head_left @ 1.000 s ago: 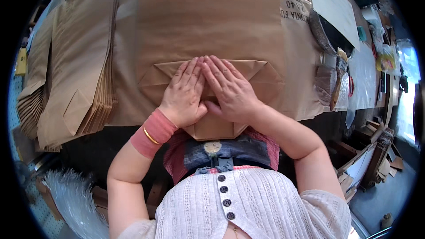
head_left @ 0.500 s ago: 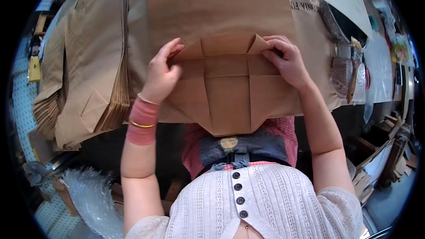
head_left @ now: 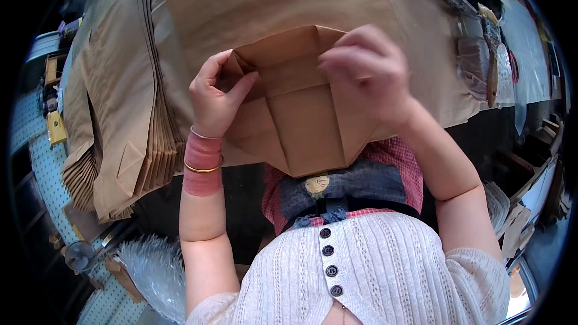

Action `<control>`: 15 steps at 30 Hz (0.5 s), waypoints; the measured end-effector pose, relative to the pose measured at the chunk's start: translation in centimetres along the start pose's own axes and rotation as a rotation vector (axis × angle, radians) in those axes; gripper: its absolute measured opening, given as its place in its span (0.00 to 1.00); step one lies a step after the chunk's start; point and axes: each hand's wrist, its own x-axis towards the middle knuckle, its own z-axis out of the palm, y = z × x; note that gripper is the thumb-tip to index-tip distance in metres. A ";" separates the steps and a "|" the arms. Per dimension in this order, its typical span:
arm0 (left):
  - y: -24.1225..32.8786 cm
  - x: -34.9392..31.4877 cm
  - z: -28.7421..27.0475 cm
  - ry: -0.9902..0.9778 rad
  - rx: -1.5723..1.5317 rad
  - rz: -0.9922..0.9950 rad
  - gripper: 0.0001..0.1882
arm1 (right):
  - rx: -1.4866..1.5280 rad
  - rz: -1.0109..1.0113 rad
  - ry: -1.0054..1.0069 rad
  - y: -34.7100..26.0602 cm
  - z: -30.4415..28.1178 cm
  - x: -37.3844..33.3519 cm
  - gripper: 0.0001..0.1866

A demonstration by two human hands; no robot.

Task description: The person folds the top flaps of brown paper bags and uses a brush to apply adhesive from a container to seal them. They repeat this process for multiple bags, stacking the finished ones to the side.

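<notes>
A large brown kraft paper bag (head_left: pixel 307 126) lies in front of me, its folded bottom end toward my lap. The end is spread into a wide shape with creased panels, and its far flap stands partly raised. My left hand (head_left: pixel 215 93) has the bag's left corner fold between thumb and fingers. Over the right part of the flap is my right hand (head_left: pixel 376 72), its fingers curled and smeared by motion; whether it touches the paper cannot be made out. A pink wrap and a gold bangle circle my left wrist.
Stacked, fanned folded paper bags (head_left: pixel 126 138) stand at the left. On the right lie a wooden-handled brush (head_left: pixel 490 72) and a clear plastic bag (head_left: pixel 472 66). Clear plastic strands (head_left: pixel 153 271) hang low on the left. Brown sheeting (head_left: pixel 421 42) covers the table under the bag.
My right hand has shifted left and up and is now blurred, off its earlier corner grip. My left hand has closed on the left corner fold. The view has turned slightly.
</notes>
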 end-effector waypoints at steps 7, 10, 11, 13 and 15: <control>1.4 0.6 -1.0 -0.202 -0.122 0.136 0.18 | 0.161 0.341 -0.160 -3.0 8.6 3.0 0.08; 0.9 2.9 -1.1 -0.079 0.052 0.080 0.15 | 0.137 0.303 -0.151 -4.7 9.0 1.5 0.08; 0.6 4.1 -0.4 -0.148 0.085 0.037 0.15 | 0.128 0.300 -0.165 -5.3 9.0 0.8 0.07; -0.1 6.1 0.9 -0.287 0.141 -0.046 0.14 | 0.036 0.264 -0.252 -6.0 8.9 0.2 0.04; -0.5 6.3 1.2 -0.336 -0.023 -0.106 0.15 | -0.082 0.228 -0.369 -6.2 8.0 0.7 0.02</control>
